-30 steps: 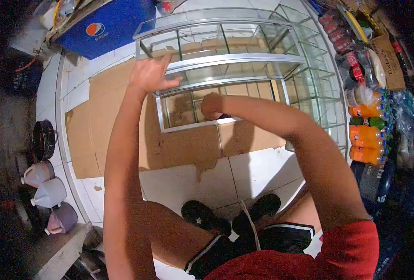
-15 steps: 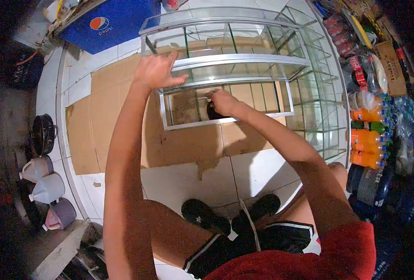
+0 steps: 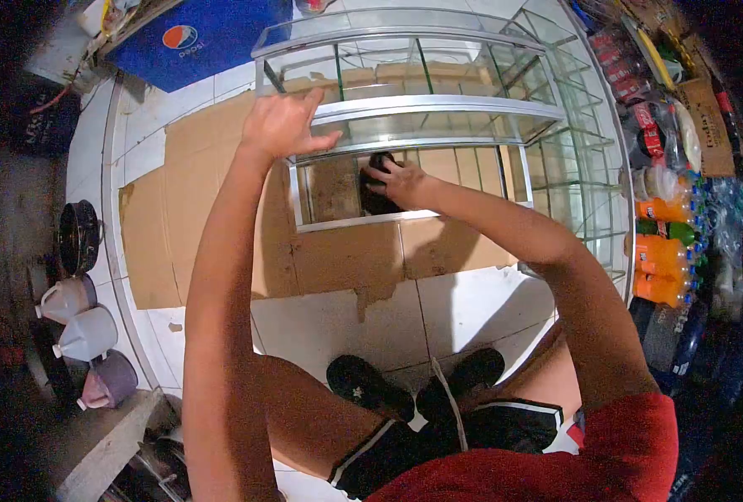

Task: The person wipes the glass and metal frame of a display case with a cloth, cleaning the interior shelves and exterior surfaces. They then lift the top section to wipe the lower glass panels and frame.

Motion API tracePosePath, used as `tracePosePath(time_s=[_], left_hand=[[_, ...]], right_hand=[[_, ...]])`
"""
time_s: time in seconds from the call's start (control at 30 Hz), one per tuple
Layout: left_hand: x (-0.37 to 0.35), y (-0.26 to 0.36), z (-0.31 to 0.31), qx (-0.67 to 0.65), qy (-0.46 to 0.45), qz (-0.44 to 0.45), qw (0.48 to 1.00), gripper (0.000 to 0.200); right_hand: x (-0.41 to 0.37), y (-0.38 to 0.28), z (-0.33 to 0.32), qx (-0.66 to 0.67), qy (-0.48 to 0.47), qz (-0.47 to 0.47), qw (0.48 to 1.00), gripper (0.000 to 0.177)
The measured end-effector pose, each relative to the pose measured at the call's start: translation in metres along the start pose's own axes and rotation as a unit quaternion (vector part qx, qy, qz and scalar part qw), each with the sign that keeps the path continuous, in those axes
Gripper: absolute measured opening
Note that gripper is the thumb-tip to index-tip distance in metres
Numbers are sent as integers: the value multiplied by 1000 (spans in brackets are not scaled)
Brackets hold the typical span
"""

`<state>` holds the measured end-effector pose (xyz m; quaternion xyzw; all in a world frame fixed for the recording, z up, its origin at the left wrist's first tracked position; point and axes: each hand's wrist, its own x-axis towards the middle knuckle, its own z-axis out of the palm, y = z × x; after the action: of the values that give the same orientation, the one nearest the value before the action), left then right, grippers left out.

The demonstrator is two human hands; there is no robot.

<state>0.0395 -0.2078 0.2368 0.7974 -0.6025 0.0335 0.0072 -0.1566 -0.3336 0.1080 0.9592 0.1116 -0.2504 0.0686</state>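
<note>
A glass display case (image 3: 447, 105) with silver metal edging lies on flattened cardboard on the floor. My left hand (image 3: 283, 127) grips its near left corner, thumb and forefinger spread along the metal edge; the other fingers are partly hidden. Inside the case's near opening, my right hand (image 3: 403, 184) has its fingers bent over a black cloth (image 3: 377, 199). The cloth is bunched and dark, pressed near the inner glass, and part of it is covered by the hand.
Brown cardboard (image 3: 212, 209) covers the tiles under the case. A blue Pepsi box (image 3: 200, 46) stands at the upper left, plastic jugs (image 3: 87, 335) below it along the left side. Orange soda bottles (image 3: 660, 255) line the right. Two black shoes (image 3: 367, 385) are near the bottom.
My right hand has shifted slightly over the black cloth, its fingers more spread and more of the cloth showing above them. My left hand keeps its place on the corner.
</note>
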Motion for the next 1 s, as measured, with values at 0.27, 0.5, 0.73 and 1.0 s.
tracePosePath(time_s=[0.27, 0.5, 0.73, 1.0], left_hand=[[2, -5, 12, 23, 22, 20, 999, 67], [0, -6, 15, 14, 54, 26, 998, 65], [1, 1, 7, 13, 10, -1, 1000, 66], [0, 1, 13, 14, 58, 17, 998, 65]], right_hand=[[46, 10, 42, 129, -36, -30, 991, 43], [80, 41, 39, 2, -206, -108, 972, 69], [71, 42, 60, 190, -11, -19, 981, 61], [76, 11, 46, 211, 254, 239, 913, 40]])
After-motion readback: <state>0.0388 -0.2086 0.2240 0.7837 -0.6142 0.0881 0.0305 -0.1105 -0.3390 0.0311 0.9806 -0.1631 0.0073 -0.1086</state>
